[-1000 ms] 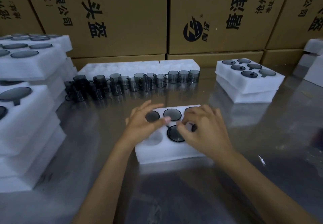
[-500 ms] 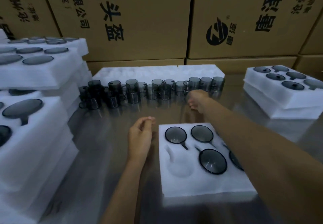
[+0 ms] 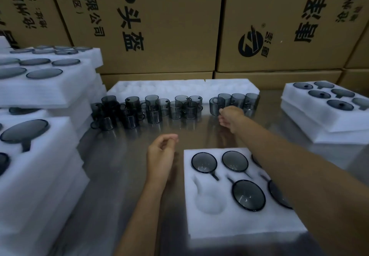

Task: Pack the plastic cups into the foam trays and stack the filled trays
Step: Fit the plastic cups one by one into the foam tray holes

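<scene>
Right hand (image 3: 229, 116) pinches a smoky cup (image 3: 215, 106) near the bench's far edge; left hand (image 3: 161, 154) hovers, fingers loosely curled.

Two hands (image 3: 159, 154), five cups (image 3: 248, 195) seated in the near foam tray (image 3: 229, 225), one empty pocket (image 3: 209, 202).

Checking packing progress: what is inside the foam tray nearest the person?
The foam tray holds smoky plastic cups in most pockets; the near-left empty pocket is unfilled. The right forearm covers part of the right-hand pockets.
</scene>
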`<state>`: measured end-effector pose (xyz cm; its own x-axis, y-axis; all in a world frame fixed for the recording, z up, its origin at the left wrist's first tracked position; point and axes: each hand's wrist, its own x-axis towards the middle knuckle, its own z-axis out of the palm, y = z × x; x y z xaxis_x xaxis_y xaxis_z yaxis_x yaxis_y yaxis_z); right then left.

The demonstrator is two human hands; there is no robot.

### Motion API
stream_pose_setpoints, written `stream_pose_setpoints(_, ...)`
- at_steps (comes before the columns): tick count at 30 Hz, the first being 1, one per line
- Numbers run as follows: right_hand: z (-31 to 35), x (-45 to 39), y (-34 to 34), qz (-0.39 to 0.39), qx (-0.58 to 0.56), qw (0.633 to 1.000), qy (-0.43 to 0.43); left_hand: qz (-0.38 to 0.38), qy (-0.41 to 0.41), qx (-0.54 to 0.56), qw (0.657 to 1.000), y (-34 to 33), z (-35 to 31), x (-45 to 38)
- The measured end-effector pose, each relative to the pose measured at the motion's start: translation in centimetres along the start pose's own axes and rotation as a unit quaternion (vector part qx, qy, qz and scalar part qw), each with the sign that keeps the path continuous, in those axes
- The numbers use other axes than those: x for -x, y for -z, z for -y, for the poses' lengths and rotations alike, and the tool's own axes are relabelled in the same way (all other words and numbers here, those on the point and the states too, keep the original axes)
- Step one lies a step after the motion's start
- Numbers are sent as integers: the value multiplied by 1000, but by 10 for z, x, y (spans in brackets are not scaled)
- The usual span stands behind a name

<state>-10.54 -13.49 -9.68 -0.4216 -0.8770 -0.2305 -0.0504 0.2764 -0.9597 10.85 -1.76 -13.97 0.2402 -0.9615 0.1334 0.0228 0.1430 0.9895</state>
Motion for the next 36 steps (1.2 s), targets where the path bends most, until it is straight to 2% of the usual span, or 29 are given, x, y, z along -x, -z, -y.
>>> stream_pose_setpoints(5,16,70,47,81,15,986,146,-7,-121,1,993,-2,-39,14)
stream_pose_setpoints(8,22,121,68,172,52,949,259,75,-122,8,990,-11,-67,22)
stream_pose_setpoints(11,24,162,82,235,64,917,315,181,-112,26,977,-15,-92,32)
stream_pose_setpoints(13,26,179,89,218,48,914,339,227,-129,18,965,-13,-103,39)
stream_pose_setpoints(15,27,193,94,179,17,915,362,240,-158,-23,958,-11,-112,48)
stream_pose_setpoints(20,11,221,85,85,-104,932,336,177,-249,-87,948,-20,-119,73)
stream_pose_setpoints(23,-1,237,79,68,-159,942,287,166,-238,-88,953,-22,-107,85)
stream_pose_setpoints(27,-20,247,72,153,-102,945,272,140,-222,-142,954,-7,-92,95)
stream_pose_setpoints(29,-27,246,67,165,-88,950,250,147,-217,-175,949,1,-89,100)
stream_pose_setpoints(32,-36,242,61,114,-31,950,290,196,-152,-198,948,16,-84,105)
stream_pose_setpoints(34,-43,241,56,80,61,933,345,230,-94,-189,950,27,-81,104)
stream_pose_setpoints(36,-51,241,50,78,108,915,380,260,-59,-181,947,36,-81,102)
